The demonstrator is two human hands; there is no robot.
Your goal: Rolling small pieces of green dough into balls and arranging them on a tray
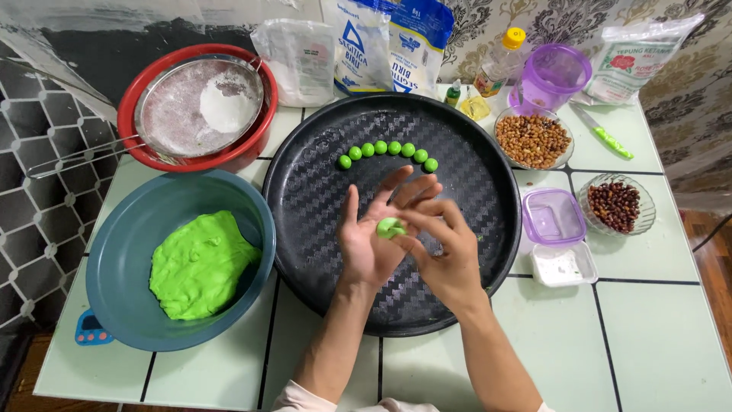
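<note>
At the centre of the frame, the person's left hand [371,243] lies palm up over the round black textured tray [320,229], and a small flattened piece of green dough [390,226] rests on its palm. The right hand [446,255] has a narrow grip: its fingertips pinch the edge of this dough piece. The piece is roundish, so no clear long axis can be told; its flat face looks upward.

Above the hands, a curved row of seven small green dough balls [387,151] lies on the tray. At lower left, a blue-grey plastic basin [130,252] holds a big lump of green dough [200,265]. At upper left, a red bowl [133,107] carries a metal sieve [198,107] with white flour inside.

At the right of the frame, a glass bowl [533,140] contains light brown peanuts, a smaller glass bowl [616,204] contains dark red beans, and a purple square plastic box [553,217] stands beside its white lid [563,265] on the pale green tiled counter [656,336].
</note>
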